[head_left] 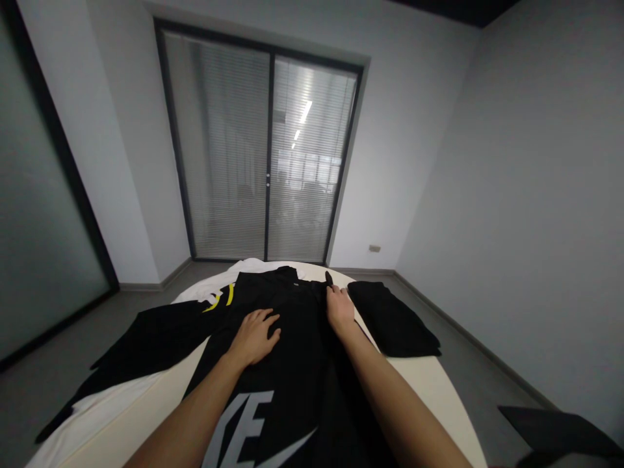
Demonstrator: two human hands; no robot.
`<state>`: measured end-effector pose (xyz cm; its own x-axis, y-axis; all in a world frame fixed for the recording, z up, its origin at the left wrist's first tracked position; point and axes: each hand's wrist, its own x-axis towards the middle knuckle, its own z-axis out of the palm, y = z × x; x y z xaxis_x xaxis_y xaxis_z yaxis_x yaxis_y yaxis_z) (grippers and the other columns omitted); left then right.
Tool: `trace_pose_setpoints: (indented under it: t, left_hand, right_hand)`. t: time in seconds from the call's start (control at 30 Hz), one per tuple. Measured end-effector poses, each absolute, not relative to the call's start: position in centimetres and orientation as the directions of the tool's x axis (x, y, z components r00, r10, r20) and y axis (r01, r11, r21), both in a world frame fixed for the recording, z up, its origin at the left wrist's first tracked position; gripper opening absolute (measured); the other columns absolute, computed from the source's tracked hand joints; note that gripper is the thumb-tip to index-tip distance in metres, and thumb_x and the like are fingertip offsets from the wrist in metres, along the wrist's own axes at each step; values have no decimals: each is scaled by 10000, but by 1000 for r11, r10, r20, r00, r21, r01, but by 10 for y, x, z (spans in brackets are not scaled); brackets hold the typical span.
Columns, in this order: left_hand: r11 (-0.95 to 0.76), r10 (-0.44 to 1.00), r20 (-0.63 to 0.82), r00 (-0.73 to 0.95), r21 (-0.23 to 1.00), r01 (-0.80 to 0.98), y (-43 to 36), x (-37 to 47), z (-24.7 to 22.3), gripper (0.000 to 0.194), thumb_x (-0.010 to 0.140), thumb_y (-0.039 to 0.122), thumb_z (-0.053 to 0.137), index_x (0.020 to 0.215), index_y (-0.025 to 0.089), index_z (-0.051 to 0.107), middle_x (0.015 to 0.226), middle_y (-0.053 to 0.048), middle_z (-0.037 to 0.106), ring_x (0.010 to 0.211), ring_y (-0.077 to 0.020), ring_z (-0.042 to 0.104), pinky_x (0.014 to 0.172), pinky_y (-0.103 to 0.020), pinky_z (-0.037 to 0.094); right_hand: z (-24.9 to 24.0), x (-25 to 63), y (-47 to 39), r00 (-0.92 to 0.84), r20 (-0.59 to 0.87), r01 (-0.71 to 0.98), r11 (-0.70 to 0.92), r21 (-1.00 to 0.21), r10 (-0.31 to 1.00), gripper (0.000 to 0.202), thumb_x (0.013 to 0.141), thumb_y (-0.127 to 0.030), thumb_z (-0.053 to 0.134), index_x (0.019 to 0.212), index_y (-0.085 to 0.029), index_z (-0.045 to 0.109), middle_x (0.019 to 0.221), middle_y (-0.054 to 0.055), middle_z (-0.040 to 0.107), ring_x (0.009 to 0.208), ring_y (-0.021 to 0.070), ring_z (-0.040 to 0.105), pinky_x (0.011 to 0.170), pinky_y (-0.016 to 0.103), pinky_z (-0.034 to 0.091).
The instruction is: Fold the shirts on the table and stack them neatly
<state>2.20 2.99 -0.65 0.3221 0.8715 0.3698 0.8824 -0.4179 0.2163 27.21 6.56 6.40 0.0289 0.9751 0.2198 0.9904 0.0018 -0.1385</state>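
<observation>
A black long-sleeved top (292, 364) with a large grey logo lies spread over the table. Its left sleeve (166, 328), near yellow stripes, stretches out to the left. My left hand (254, 335) rests on the middle of the top, fingers spread. At the top's right shoulder edge, my right hand (340, 309) pinches the black cloth, and a small tuft of it sticks up above the fingers. The right sleeve cannot be made out, partly hidden by my forearm.
A folded black garment (392, 318) lies on the right of the pale round table (429, 383). White cloth (117, 400) lies under the left sleeve and at the far edge. A dark chair-like shape (560, 432) stands lower right. Beyond is a glass partition with blinds (263, 149).
</observation>
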Motion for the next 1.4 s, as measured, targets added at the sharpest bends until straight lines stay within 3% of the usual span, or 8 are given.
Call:
trace_pose_setpoints:
  t: [0.37, 0.57, 0.63, 0.77, 0.93, 1.13, 1.3, 1.4]
  left_hand:
    - [-411, 877, 363, 316, 224, 884, 31, 22, -8, 434, 934, 392, 514, 1312, 223, 646, 1417, -86, 580, 1311, -282, 496, 1122, -452, 358]
    - [-379, 902, 298, 314, 195, 904, 29, 24, -3, 466, 942, 409, 484, 1342, 218, 627, 1445, -75, 561, 1344, -292, 470, 1146, -453, 325]
    - [-378, 903, 284, 321, 171, 910, 26, 27, -1, 492, 941, 430, 476, 1357, 208, 615, 1460, -86, 546, 1362, -301, 451, 1155, -461, 306]
    - [-362, 906, 268, 328, 88, 928, 19, 42, 1, 613, 924, 492, 477, 1410, 126, 555, 1498, -158, 486, 1416, -335, 379, 1158, -465, 284]
    - [-352, 906, 246, 343, -10, 936, 24, 63, 3, 619, 958, 480, 407, 1421, 88, 529, 1492, -187, 485, 1428, -343, 361, 1163, -479, 243]
    - [-353, 904, 237, 357, -59, 934, 44, 83, 14, 540, 985, 412, 409, 1388, 82, 551, 1473, -207, 495, 1369, -375, 412, 1113, -505, 286]
    - [-345, 908, 232, 348, -56, 937, 33, 108, 24, 400, 980, 228, 361, 1262, 116, 622, 1214, -190, 648, 1153, -331, 572, 976, -461, 398]
    - [-324, 921, 218, 322, -27, 946, 19, 119, 23, 403, 997, 328, 358, 1200, 138, 650, 1152, -191, 668, 1087, -339, 611, 975, -494, 397]
  right_hand:
    - [50, 220, 62, -133, 78, 983, 141, -119, 988, 640, 852, -36, 491, 1468, -202, 435, 1570, 138, 343, 1343, 281, 436, 1010, 367, 451]
    - [44, 223, 50, -48, 85, 992, 57, -116, 995, 473, 903, -177, 508, 1373, -126, 531, 1355, 206, 541, 1246, 322, 514, 958, 408, 467]
    - [39, 220, 43, -11, 78, 991, 21, -131, 997, 519, 928, -266, 512, 1418, -95, 483, 1352, 233, 542, 1238, 340, 523, 952, 431, 468]
    - [23, 216, 33, 7, 69, 986, 5, -168, 998, 643, 988, -399, 418, 1549, -109, 298, 1500, 234, 429, 1384, 351, 400, 1080, 484, 356]
    - [8, 229, 39, -10, 85, 990, 22, -138, 996, 596, 1017, -445, 310, 1540, -163, 354, 1589, 195, 313, 1466, 369, 265, 1141, 534, 235]
    - [2, 251, 68, -19, 122, 985, 40, -166, 992, 596, 1010, -468, 323, 1516, -164, 404, 1584, 188, 327, 1467, 356, 270, 1155, 525, 209]
    - [-3, 257, 82, -15, 200, 971, 62, -232, 980, 563, 1006, -441, 368, 1482, -148, 439, 1547, 175, 396, 1444, 320, 323, 1163, 473, 223]
    - [3, 261, 80, -4, 259, 960, 76, -269, 966, 494, 1001, -367, 394, 1413, -110, 488, 1447, 186, 501, 1358, 271, 435, 1128, 388, 295]
